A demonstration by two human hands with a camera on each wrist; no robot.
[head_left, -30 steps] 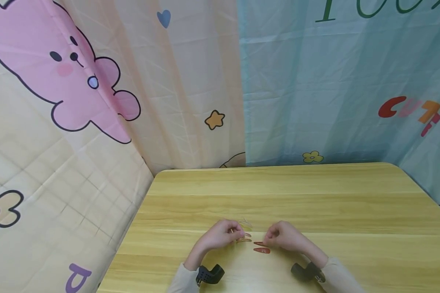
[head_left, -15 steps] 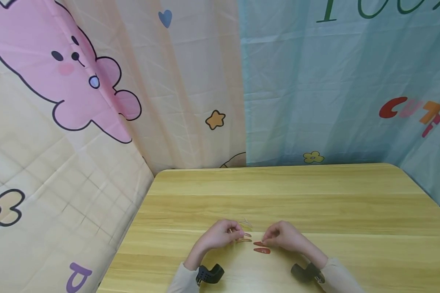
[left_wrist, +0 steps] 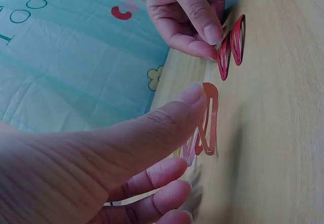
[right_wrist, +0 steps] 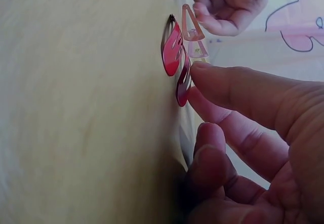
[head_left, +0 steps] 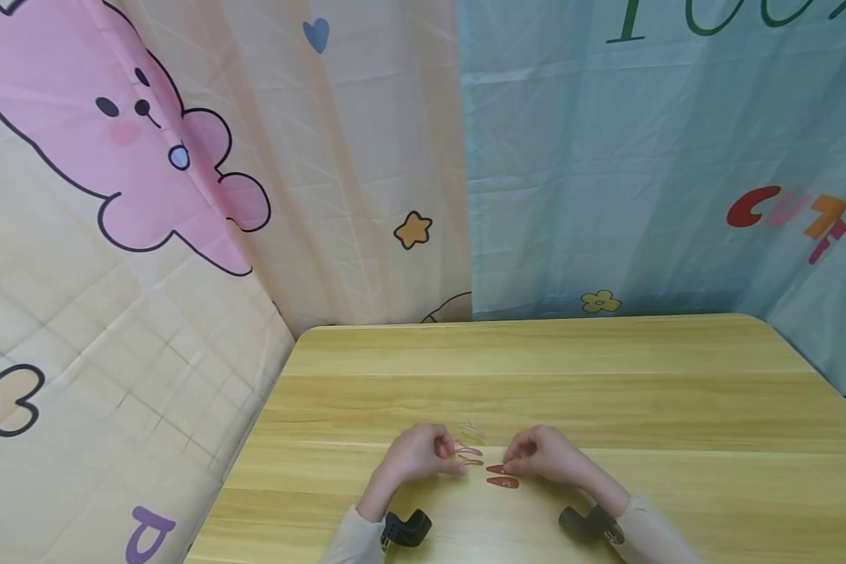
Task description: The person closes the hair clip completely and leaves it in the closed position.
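Note:
Snap hair clips lie in a column on the table. My right hand [head_left: 548,454] pinches the farther red hair clip [right_wrist: 184,85] between thumb and index finger. Just nearer lies a second red hair clip [head_left: 504,482], apart from the fingers. To the left of these, an orange hair clip [left_wrist: 213,120] and a pink hair clip [head_left: 469,451] rest beside my left hand [head_left: 417,454]. Its thumb and fingers are spread apart, with no clip held; the thumb tip overlaps the orange clip in the left wrist view. Beyond are a yellow clip [head_left: 471,439] and a whitish clip [head_left: 472,428], partly indistinct.
The wooden table [head_left: 578,376] has its far edge against hanging printed curtains [head_left: 352,157]. A black wrist camera [head_left: 406,529] sits by the left wrist, and another dark wrist camera [head_left: 583,523] by the right.
My left thumb and fingers have parted from the clips and spread, uncovering the orange and pink clips more. The right hand stays at the red clip.

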